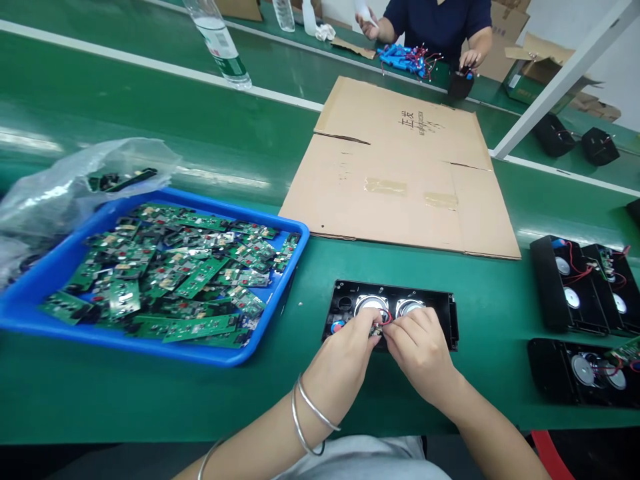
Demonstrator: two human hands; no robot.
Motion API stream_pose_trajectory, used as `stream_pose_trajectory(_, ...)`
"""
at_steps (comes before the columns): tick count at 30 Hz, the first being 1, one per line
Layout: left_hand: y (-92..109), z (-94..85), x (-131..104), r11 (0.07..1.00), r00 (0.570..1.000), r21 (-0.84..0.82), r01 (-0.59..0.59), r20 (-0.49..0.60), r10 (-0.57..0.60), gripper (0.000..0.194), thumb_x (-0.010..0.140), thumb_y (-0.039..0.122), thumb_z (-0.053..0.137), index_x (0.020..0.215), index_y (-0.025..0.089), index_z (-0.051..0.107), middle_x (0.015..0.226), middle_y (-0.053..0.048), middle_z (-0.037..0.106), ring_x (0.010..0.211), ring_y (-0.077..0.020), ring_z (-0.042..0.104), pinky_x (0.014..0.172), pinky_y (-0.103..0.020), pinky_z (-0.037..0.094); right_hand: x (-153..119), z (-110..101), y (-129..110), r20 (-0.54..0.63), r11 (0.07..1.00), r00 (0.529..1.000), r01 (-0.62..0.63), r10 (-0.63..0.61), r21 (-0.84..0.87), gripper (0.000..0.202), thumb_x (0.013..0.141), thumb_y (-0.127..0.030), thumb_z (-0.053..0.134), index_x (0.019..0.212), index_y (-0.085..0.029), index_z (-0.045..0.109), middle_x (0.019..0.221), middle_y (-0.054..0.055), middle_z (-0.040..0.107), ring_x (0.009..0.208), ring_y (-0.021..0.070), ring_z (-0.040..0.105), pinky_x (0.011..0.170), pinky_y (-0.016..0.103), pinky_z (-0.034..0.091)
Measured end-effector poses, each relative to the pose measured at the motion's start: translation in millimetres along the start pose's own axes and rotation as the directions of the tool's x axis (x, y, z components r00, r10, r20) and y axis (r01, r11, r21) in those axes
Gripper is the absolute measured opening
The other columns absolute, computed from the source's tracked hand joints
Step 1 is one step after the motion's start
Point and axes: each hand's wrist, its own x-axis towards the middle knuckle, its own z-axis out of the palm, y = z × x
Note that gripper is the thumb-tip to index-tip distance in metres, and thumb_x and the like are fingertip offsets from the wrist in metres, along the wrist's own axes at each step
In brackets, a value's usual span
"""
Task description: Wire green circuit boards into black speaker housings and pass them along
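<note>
Fine work on a green counter (125, 400)

Flattened cardboard (400, 157) lies toward the counter's far edge, a blue tray (150, 348) of circuit boards (203, 277) toward its left. An open black housing (445, 303) sits midway along the near edge; over it, fingers of the left hand (345, 347) and right hand (423, 350) pinch thin red wires (386, 316).

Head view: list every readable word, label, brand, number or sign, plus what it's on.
"正发": looks like this, in dark marking on the flattened cardboard; the marks beside it are too blurred to read.
Bottle label: printed, too blurred to read.
Green carton: marks too small to read.
Circuit boards: any markings too small to read.
Black speaker case: no readable text.
</note>
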Motion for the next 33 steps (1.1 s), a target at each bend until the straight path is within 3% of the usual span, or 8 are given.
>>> stream_pose_trajectory(6, -4, 0.4, -2, 0.997, 0.999, -0.063, -0.036, -0.01, 0.035, 0.025, 0.08, 0.005, 0.034, 0.095, 0.022, 0.044, 0.081, -0.003, 0.066, 0.069, -0.0182, 0.067, 0.056, -0.026, 0.05, -2, 6, 6, -0.061, 0.957, 0.985, -0.143, 0.163, 0.254, 0.014, 0.089, -0.016, 0.051, 0.076, -0.019, 0.054, 0.067, 0.001, 0.062, 0.064, 0.0143, 0.049, 0.062, 0.03, 0.037)
stream_pose_trajectory(9, -5, -2.6, -3, 0.993, 0.998, -0.098, -0.064, 0.019, 0.066, 0.025, 0.081, 0.005, 0.034, 0.094, 0.023, 0.044, 0.083, -0.003, 0.065, 0.071, -0.0171, 0.066, 0.059, -0.025, 0.05, -3, 7, 10, 0.008, 0.91, 0.967, -0.241, 0.254, 0.338, 0.008, 0.088, -0.022, 0.055, 0.081, -0.019, 0.053, 0.068, 0.001, 0.06, 0.065, 0.0147, 0.051, 0.06, 0.028, 0.04)
stream_pose_trajectory(16, -6, -4.9, 0, 0.993, 0.996, -0.079, -0.088, 0.013, 0.089, 0.024, 0.081, 0.004, 0.034, 0.093, 0.022, 0.044, 0.082, -0.003, 0.067, 0.071, -0.0175, 0.067, 0.058, -0.025, 0.05, -1, 11, 9, 0.041, 0.888, 0.945, -0.321, 0.326, 0.329, 0.014, 0.086, -0.022, 0.056, 0.075, -0.02, 0.047, 0.069, 0.001, 0.055, 0.065, 0.0151, 0.05, 0.058, 0.027, 0.042)
stream_pose_trajectory(18, -6, -4.4, 2, 0.996, 0.998, -0.063, -0.057, 0.008, 0.058, 0.022, 0.081, 0.005, 0.037, 0.093, 0.022, 0.043, 0.081, -0.003, 0.067, 0.071, -0.0186, 0.068, 0.058, -0.026, 0.051, 2, 6, 14, 0.074, 0.909, 0.956, -0.292, 0.283, 0.297, 0.014, 0.086, -0.022, 0.056, 0.075, -0.019, 0.048, 0.069, 0.001, 0.055, 0.066, 0.0153, 0.049, 0.06, 0.028, 0.042)
stream_pose_trajectory(21, -6, -4.9, 3, 0.999, 0.999, -0.038, -0.012, -0.033, 0.011, 0.021, 0.08, 0.008, 0.042, 0.096, 0.021, 0.042, 0.083, -0.005, 0.068, 0.07, -0.0208, 0.069, 0.056, -0.028, 0.051, 5, -13, 26, 0.216, 0.935, 0.967, -0.196, 0.134, 0.296, 0.008, 0.088, -0.017, 0.052, 0.081, -0.017, 0.056, 0.079, 0.004, 0.056, 0.074, 0.0156, 0.052, 0.066, 0.027, 0.044)
stream_pose_trajectory(26, -9, -9.7, 2, 0.999, 0.999, -0.022, 0.035, -0.029, -0.035, 0.022, 0.079, 0.009, 0.042, 0.098, 0.02, 0.041, 0.084, -0.007, 0.069, 0.072, -0.0228, 0.069, 0.057, -0.03, 0.052, -2, -38, 41, 0.496, 0.977, 0.857, 0.036, -0.14, 0.212, 0.019, 0.081, -0.008, 0.06, 0.094, -0.02, 0.066, 0.096, 0.006, 0.057, 0.08, 0.016, 0.053, 0.064, 0.026, 0.042)
stream_pose_trajectory(29, -10, -10.6, 3, 0.997, 0.997, -0.027, 0.071, -0.024, -0.071, 0.021, 0.079, 0.011, 0.042, 0.097, 0.021, 0.041, 0.082, -0.006, 0.068, 0.069, -0.0232, 0.069, 0.055, -0.031, 0.052, -5, -36, 44, 0.454, 0.976, 0.869, 0.133, -0.197, 0.17, 0.004, 0.079, -0.014, 0.065, 0.079, -0.018, 0.067, 0.094, 0.005, 0.062, 0.081, 0.0173, 0.055, 0.066, 0.028, 0.041)
stream_pose_trajectory(33, -8, -6.3, 3, 0.996, 0.997, -0.061, 0.071, -0.028, -0.073, 0.019, 0.08, 0.012, 0.04, 0.097, 0.02, 0.04, 0.081, -0.007, 0.068, 0.069, -0.0231, 0.069, 0.056, -0.031, 0.052, -4, -22, 42, 0.217, 0.969, 0.958, 0.144, -0.187, 0.198, 0.023, 0.092, -0.019, 0.047, 0.076, -0.016, 0.063, 0.074, 0.002, 0.064, 0.067, 0.0128, 0.055, 0.061, 0.026, 0.04)
